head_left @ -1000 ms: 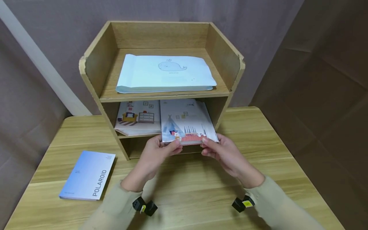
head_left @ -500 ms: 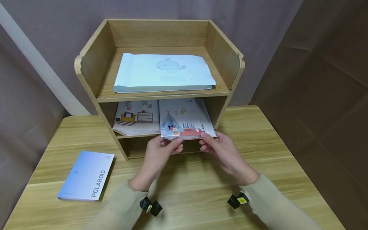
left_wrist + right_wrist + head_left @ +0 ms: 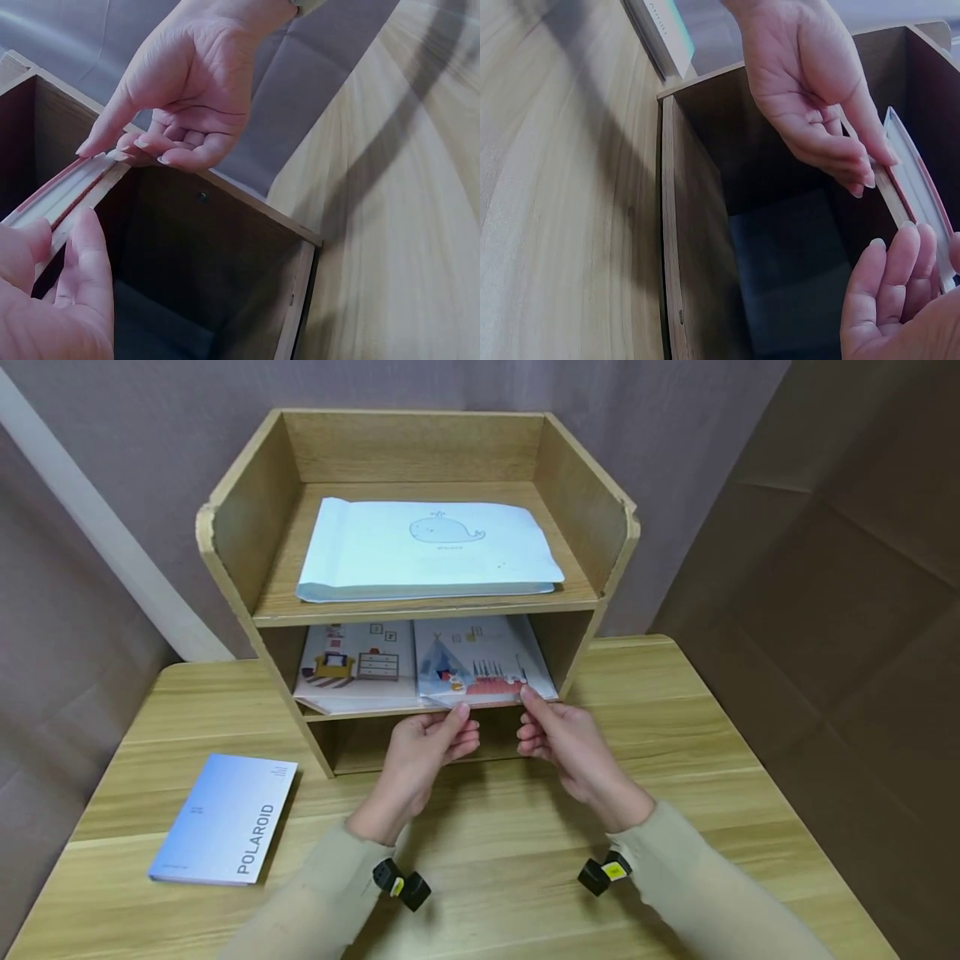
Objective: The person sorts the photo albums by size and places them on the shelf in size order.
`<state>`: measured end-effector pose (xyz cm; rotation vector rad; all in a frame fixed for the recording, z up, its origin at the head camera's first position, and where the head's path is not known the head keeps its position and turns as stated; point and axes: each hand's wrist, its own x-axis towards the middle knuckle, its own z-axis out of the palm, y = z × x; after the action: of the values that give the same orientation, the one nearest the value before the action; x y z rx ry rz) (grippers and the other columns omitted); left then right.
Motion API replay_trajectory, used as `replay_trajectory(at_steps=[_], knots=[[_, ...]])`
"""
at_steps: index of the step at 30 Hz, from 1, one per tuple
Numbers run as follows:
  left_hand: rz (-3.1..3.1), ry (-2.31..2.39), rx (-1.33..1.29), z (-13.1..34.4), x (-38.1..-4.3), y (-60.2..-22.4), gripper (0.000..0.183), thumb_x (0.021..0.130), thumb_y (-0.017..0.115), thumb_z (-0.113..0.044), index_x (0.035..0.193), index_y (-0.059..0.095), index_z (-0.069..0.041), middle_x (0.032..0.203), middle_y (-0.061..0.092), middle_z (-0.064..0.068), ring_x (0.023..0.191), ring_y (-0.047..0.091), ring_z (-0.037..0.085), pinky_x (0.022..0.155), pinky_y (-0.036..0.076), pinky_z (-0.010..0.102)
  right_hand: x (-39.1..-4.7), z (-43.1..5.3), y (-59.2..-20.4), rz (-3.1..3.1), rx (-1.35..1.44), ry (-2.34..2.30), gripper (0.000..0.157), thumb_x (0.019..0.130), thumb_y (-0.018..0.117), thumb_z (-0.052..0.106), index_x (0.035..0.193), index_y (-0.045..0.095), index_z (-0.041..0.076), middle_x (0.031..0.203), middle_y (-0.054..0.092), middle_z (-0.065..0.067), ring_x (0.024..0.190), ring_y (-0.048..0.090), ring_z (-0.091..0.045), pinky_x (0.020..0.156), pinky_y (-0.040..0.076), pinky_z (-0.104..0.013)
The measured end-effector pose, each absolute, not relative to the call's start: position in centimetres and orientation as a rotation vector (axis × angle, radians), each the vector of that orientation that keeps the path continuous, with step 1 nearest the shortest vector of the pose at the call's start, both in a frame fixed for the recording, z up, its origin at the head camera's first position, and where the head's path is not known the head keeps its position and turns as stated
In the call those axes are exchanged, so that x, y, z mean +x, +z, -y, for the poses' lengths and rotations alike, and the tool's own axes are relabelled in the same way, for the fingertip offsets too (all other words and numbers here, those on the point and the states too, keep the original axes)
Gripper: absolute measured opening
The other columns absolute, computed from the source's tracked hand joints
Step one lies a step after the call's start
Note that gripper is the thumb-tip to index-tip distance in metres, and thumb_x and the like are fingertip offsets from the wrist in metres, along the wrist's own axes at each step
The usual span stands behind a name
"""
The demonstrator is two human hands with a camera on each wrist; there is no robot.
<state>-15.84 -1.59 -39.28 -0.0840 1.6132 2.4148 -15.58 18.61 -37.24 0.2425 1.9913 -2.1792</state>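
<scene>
A picture book point(image 3: 495, 652) with a blue tent on its cover lies on the right half of the shelf unit's middle level. Its front edge is about level with the edge of the shelf board point(image 3: 360, 713). My left hand point(image 3: 420, 756) touches that edge with its thumb, the other fingers bent below. Toward the book's right corner, the thumb of my right hand point(image 3: 573, 747) presses the same edge. In the left wrist view, the right hand's loosely bent fingers point(image 3: 199, 150) hang clear of the book. Beside it lies another book point(image 3: 356, 664) showing a yellow armchair and drawers.
On the top level of the wooden shelf unit point(image 3: 420, 447) lies a thick pale-blue book point(image 3: 427, 547) with a whale drawing. A blue-and-white book point(image 3: 225, 818) marked POLAROID lies on the table point(image 3: 495, 868) at the left. Curtain-like fabric point(image 3: 675, 410) stands behind.
The tent picture book has slid back into the middle level, from jutting over the shelf edge. Both hands have followed it forward, and their grip has loosened to thumbs at its front edge.
</scene>
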Motion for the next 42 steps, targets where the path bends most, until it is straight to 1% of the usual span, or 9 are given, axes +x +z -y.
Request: replay_trajectory(at_steps=[3, 8, 15, 18, 22, 25, 30, 35, 42], knots=[[-1.624, 2.424, -0.082, 1.5, -16.0, -39.3, 0.052, 0.089, 0.071, -0.028, 0.119, 0.057, 0.011, 0.104, 0.065, 0.026, 0.089, 0.069, 0.026, 0.082, 0.056, 0.035, -15.7, -18.4, -37.3, -1.966, 0.267, -2.218, 0.056, 0.085, 0.068, 0.052, 0.091, 0.057, -0.002, 0.071, 0.063, -0.005, 0.058, 0.062, -0.014, 0.066, 0.059, -0.031], [-1.638, 2.438, -0.085, 1.4, -16.1, -39.2, 0.042, 0.089, 0.071, -0.027, 0.112, 0.062, 0.006, 0.100, 0.067, 0.023, 0.088, 0.069, 0.028, 0.081, 0.056, 0.035, -15.6, -18.2, -37.3, -1.944, 0.290, -2.252, 0.057, 0.084, 0.069, 0.051, 0.091, 0.057, -0.004, 0.068, 0.062, -0.004, 0.056, 0.062, -0.014, 0.064, 0.059, -0.031], [-1.685, 2.416, -0.049, 1.6, -16.0, -39.2, 0.043, 0.090, 0.070, -0.030, 0.115, 0.061, 0.004, 0.107, 0.068, 0.018, 0.097, 0.067, 0.028, 0.083, 0.056, 0.036, -15.8, -18.2, -37.4, -1.944, 0.297, -2.259, 0.056, 0.084, 0.069, 0.052, 0.090, 0.057, -0.003, 0.067, 0.063, -0.005, 0.056, 0.062, -0.015, 0.065, 0.059, -0.032], [-1.756, 2.369, 0.000, 2.0, -15.6, -39.3, 0.044, 0.090, 0.070, -0.031, 0.119, 0.059, 0.000, 0.112, 0.066, 0.016, 0.101, 0.066, 0.027, 0.084, 0.056, 0.037, -15.7, -18.1, -37.7, -2.007, 0.287, -2.222, 0.059, 0.084, 0.067, 0.054, 0.093, 0.058, -0.004, 0.072, 0.064, -0.008, 0.058, 0.064, -0.016, 0.066, 0.059, -0.034], [-1.855, 2.293, 0.081, 2.8, -15.0, -39.6, 0.052, 0.088, 0.072, -0.032, 0.126, 0.054, -0.002, 0.120, 0.061, 0.016, 0.105, 0.064, 0.025, 0.087, 0.054, 0.040, -15.3, -17.7, -38.4, -2.146, 0.207, -2.119, 0.061, 0.087, 0.065, 0.054, 0.098, 0.059, -0.005, 0.087, 0.067, -0.021, 0.067, 0.068, -0.021, 0.071, 0.059, -0.039], [-1.990, 2.206, 0.136, 4.0, -14.4, -39.8, 0.055, 0.085, 0.075, -0.034, 0.128, 0.054, -0.006, 0.124, 0.059, 0.012, 0.109, 0.061, 0.024, 0.089, 0.054, 0.040, -14.8, -17.0, -39.3, -2.190, 0.121, -2.059, 0.058, 0.088, 0.065, 0.050, 0.102, 0.059, -0.006, 0.097, 0.066, -0.027, 0.076, 0.069, -0.027, 0.075, 0.058, -0.043], [-2.267, 1.977, 0.216, 6.8, -13.3, -40.6, 0.057, 0.083, 0.076, -0.042, 0.129, 0.054, -0.015, 0.124, 0.060, 0.003, 0.111, 0.059, 0.022, 0.089, 0.052, 0.037, -14.2, -15.6, -41.0, -2.151, 0.070, -1.990, 0.054, 0.087, 0.069, 0.048, 0.107, 0.057, -0.001, 0.102, 0.066, -0.025, 0.088, 0.067, -0.037, 0.078, 0.057, -0.049], [-2.365, 1.851, 0.244, 9.8, -11.9, -41.5, 0.060, 0.083, 0.076, -0.040, 0.131, 0.051, -0.014, 0.124, 0.060, 0.007, 0.111, 0.059, 0.027, 0.089, 0.052, 0.039, -13.5, -13.9, -42.8, -2.066, 0.047, -1.919, 0.056, 0.086, 0.070, 0.048, 0.109, 0.055, -0.001, 0.106, 0.064, -0.025, 0.092, 0.064, -0.040, 0.079, 0.056, -0.049], [-2.515, 1.710, 0.210, 14.8, -10.2, -41.6, 0.064, 0.085, 0.075, -0.037, 0.135, 0.047, -0.009, 0.127, 0.057, 0.015, 0.113, 0.058, 0.034, 0.087, 0.054, 0.038, -12.7, -10.5, -44.1, -1.928, 0.017, -1.840, 0.059, 0.087, 0.069, 0.048, 0.116, 0.051, 0.000, 0.110, 0.064, -0.021, 0.094, 0.064, -0.035, 0.079, 0.057, -0.043]])
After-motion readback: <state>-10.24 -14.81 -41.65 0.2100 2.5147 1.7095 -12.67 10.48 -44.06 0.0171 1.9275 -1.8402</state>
